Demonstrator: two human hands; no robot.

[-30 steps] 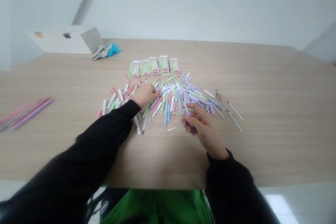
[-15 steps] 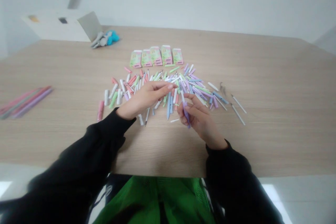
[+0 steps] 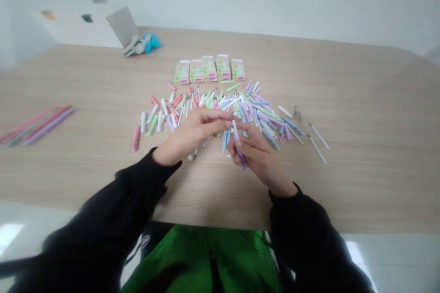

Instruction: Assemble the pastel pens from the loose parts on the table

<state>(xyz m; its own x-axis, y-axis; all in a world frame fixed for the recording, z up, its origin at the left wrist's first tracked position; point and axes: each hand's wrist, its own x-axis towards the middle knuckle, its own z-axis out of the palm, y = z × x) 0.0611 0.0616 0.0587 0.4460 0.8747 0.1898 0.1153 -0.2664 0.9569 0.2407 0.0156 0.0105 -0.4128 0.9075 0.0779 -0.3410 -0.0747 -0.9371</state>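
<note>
A heap of pastel pen parts (image 3: 240,110), pink, green, blue, purple and white, lies spread on the wooden table (image 3: 360,100). My right hand (image 3: 256,153) is closed round a purple pen barrel (image 3: 239,149), held upright-tilted in front of the heap. My left hand (image 3: 194,132) reaches across with fingers pinched at the top end of that barrel, on a small piece I cannot make out. Both arms wear black sleeves.
Several small pink-and-green boxes (image 3: 209,69) stand in a row behind the heap. A bundle of long pink and purple pens (image 3: 36,124) lies at the far left. A white box (image 3: 85,25) and a grey-blue bundle (image 3: 142,45) sit at the back left. Two thin white refills (image 3: 318,143) lie right.
My left hand left the heap and came right to the top of the purple barrel. My right hand lifted the barrel slightly toward it. The camera tilted down a little.
</note>
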